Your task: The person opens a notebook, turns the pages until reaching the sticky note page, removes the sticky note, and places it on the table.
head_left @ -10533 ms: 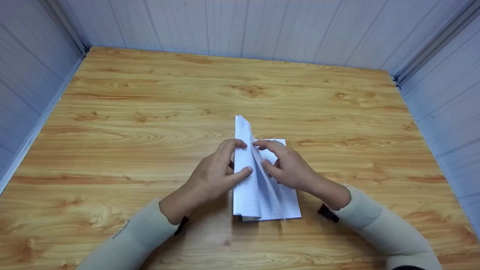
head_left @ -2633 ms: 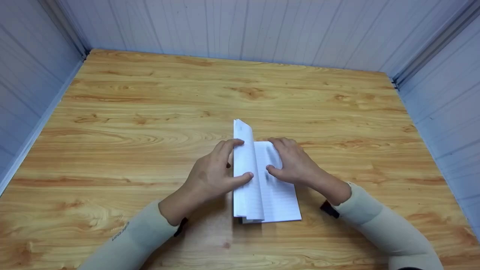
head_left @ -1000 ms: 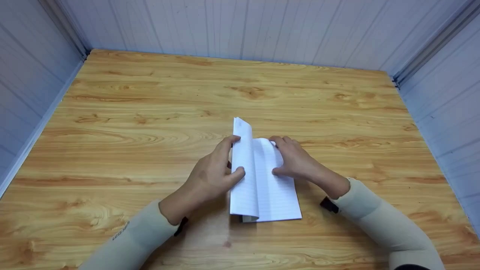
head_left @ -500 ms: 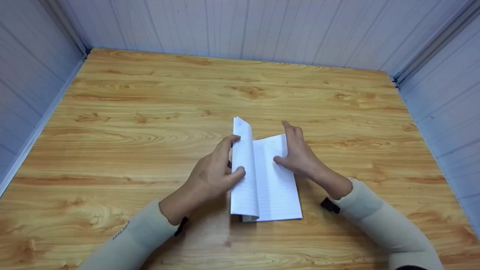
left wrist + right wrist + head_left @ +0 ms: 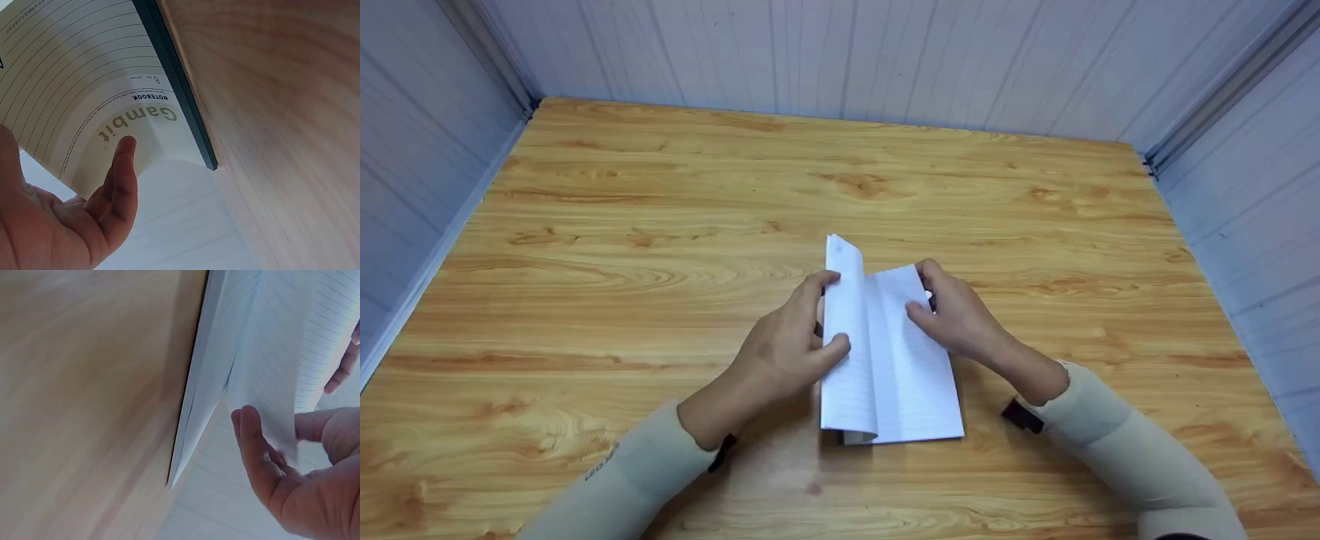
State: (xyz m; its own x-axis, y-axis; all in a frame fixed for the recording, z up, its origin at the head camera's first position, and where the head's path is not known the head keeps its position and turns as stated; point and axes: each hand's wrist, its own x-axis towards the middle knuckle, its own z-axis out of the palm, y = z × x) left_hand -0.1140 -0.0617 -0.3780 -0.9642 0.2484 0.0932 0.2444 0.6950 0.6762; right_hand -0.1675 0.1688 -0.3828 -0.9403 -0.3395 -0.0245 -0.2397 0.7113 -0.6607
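Observation:
An open lined notebook (image 5: 919, 382) lies on the table, its left-hand pages standing up and bent over. My left hand (image 5: 780, 349) grips that raised part, thumb on the pages and fingers behind. The left wrist view shows the notebook's cover (image 5: 121, 93), printed "Gambit" and "NOTEBOOK", and a dark spine; the left hand's fingers (image 5: 126, 169) lie against the cover. With thumb and fingers, my right hand (image 5: 964, 319) pinches the upper right edge of a single page (image 5: 896, 285). In the right wrist view this page (image 5: 270, 377) is lifted off the pages under it.
A wood-grain table (image 5: 660, 187) surrounds the notebook. Pale panel walls (image 5: 810, 60) stand along its back and both sides. Dark straps (image 5: 1022, 415) show at both wrists.
The right hand first handled a leaf near the fold, later lay on the right page, and now pinches and lifts that page's upper edge. The left hand keeps its grip, barely moved.

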